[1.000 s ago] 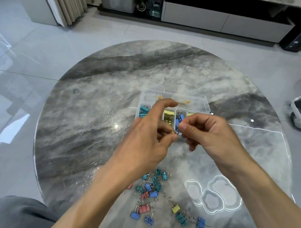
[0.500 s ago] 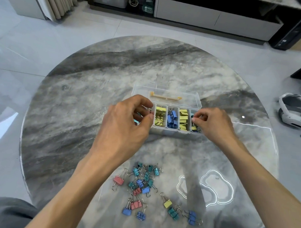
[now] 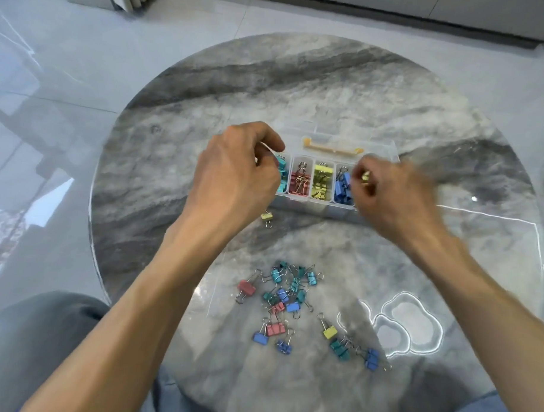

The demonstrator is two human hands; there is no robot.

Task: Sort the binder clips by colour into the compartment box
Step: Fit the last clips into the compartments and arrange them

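Two hands hover over a clear compartment box (image 3: 386,149) of binder clips on a round marble counter (image 3: 330,93).

The box sits mid-counter, lid open behind it, with an orange latch (image 3: 333,147) on the lid. Its visible compartments hold teal clips (image 3: 282,172), pink clips (image 3: 301,182), yellow clips (image 3: 322,180) and blue clips (image 3: 342,185), from left to right. A loose pile of mixed clips (image 3: 287,294) lies nearer the person, and one yellow clip (image 3: 266,217) lies just in front of the box. The left hand (image 3: 234,176) is curled above the teal end; whether it holds anything cannot be told. The right hand (image 3: 394,197), blurred, pinches a small yellowish clip (image 3: 365,175) at the box's right end.
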